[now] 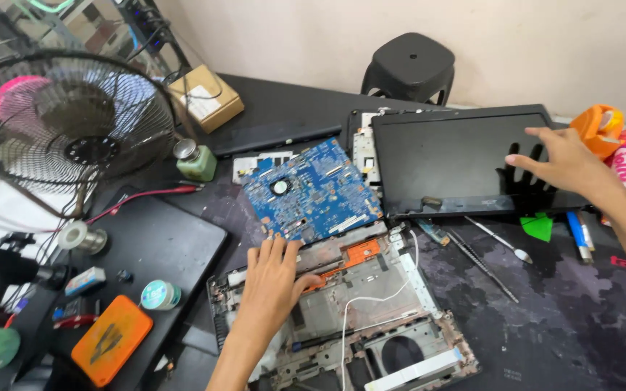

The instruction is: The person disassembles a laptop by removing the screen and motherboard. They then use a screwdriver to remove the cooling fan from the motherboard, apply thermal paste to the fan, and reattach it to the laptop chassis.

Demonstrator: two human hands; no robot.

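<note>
— Looking down at the bench [566,318] now: what are the hands doing?

— I'm seeing my left hand [273,279] lying flat and released, fingers spread, on the stripped laptop base [371,318], fingertips just touching the lower edge of the blue circuit board [313,192]. It is gripping nothing.

— And the right?

— My right hand [556,159] is reaching out over the black screen panel [451,156], fingers splayed and open, hovering at or lightly touching its right side. I'm not able to tell whether it is pressing down.

— How far along is the work looking?

— I'm judging the teardown as well advanced: the board is lying tilted, already out of the base and resting partly on its top edge, and the screen panel is lying separate behind it. The base is keeping its orange part [349,255] and a loose white cable [371,300]. Tools are lying just below the screen: a metal pry tool [500,240] and a dark screwdriver [481,266].
</note>
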